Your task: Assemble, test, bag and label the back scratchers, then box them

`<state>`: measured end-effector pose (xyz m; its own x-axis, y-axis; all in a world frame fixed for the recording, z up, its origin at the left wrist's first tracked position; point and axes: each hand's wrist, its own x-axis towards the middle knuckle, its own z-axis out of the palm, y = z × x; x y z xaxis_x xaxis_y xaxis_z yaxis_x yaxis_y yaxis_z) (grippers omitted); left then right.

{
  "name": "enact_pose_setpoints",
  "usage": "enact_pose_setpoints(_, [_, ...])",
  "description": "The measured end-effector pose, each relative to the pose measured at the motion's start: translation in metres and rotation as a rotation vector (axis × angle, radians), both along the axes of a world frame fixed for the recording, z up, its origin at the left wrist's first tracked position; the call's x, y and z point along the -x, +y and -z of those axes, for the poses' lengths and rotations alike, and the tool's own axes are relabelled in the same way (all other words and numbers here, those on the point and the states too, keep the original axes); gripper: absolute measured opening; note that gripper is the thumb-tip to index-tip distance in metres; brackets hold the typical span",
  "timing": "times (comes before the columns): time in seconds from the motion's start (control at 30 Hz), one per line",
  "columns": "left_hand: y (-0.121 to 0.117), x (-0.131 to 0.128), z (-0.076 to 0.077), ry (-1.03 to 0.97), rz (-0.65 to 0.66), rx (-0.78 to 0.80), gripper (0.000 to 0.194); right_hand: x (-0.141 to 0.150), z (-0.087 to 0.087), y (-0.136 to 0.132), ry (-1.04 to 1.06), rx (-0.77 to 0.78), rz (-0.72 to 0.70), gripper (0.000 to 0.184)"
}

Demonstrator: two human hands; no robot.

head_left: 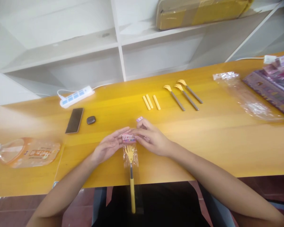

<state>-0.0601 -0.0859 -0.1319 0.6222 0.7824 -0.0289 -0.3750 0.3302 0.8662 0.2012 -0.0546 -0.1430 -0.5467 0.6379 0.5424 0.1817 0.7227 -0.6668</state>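
Observation:
A yellow hand-shaped back scratcher [132,195] with a metal shaft lies in a clear plastic bag [125,159], its handle reaching past the table's front edge. Across the bag's top is a pink-purple header card [128,138]. My left hand [106,146] rests at the card's left side, its fingers stretched out and touching the bag's top. From the right, my right hand [153,137] pinches at the card's upper right corner with bent fingers. A small printed label [139,119] sticks out beyond its curled fingers; how it is held is hidden.
Further back lie several metal-shafted back scratchers [189,97] and yellow handle tubes [149,102]. A phone [74,120], black case [91,120], power strip [77,97] and orange-clear plastic bag [41,153] are left. Plastic bags [255,104] and a purple printed package [267,91] lie right.

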Motion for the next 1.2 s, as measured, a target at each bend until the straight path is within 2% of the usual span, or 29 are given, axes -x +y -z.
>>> enact_pose_setpoints(0.27, [-0.002, -0.003, -0.012, 0.008, -0.027, -0.041, 0.064, 0.001, -0.004, -0.002, -0.027, 0.068, -0.026, 0.034])
enact_pose_setpoints(0.7, [-0.002, -0.003, -0.013, 0.013, -0.052, -0.026, 0.063, 0.001, -0.001, -0.001, 0.004, 0.059, -0.029, 0.032])
enact_pose_setpoints(0.9, [-0.001, -0.002, -0.017, 0.021, -0.076, -0.028, 0.06, 0.001, -0.001, -0.002, 0.004, 0.065, -0.006, 0.041])
enact_pose_setpoints(1.1, [-0.001, -0.002, -0.013, 0.018, -0.103, -0.043, 0.06, 0.001, -0.004, -0.002, 0.042, 0.025, -0.003, 0.039])
enact_pose_setpoints(1.2, [-0.001, -0.002, -0.009, 0.01, -0.123, -0.019, 0.066, 0.002, -0.006, -0.002, 0.086, -0.011, -0.019, 0.036])
